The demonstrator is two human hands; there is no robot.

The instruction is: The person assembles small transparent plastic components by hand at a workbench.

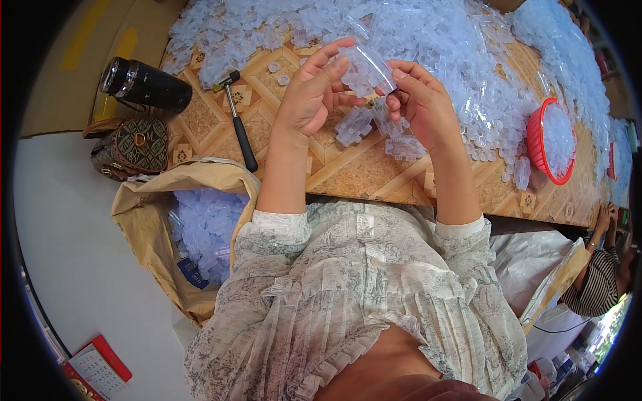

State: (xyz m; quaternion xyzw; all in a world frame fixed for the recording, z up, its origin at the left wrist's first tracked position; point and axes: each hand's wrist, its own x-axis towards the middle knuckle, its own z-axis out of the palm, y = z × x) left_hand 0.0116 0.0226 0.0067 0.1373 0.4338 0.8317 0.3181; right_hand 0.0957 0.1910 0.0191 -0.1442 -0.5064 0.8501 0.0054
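Note:
Both hands are raised over the table, holding a clear, curved plastic piece [376, 65] between them. My left hand [309, 97] pinches its left end between thumb and forefinger, with the other fingers apart. At its lower right end, my right hand [428, 103] is closed with thumb and fingers on the edge. Whether it is one part or several joined together cannot be told. Just below the hands, small clumps of clear plastic parts [353, 127] lie on the wood-patterned table [354, 179].
A big heap of clear plastic parts [441, 40] covers the far table. A red basket [533, 137] of parts stands right. Left are a hammer [241, 127], black flask [157, 87], patterned bag [137, 148] and open paper sack [144, 220]. A co-worker's striped sleeve [592, 287] shows far right.

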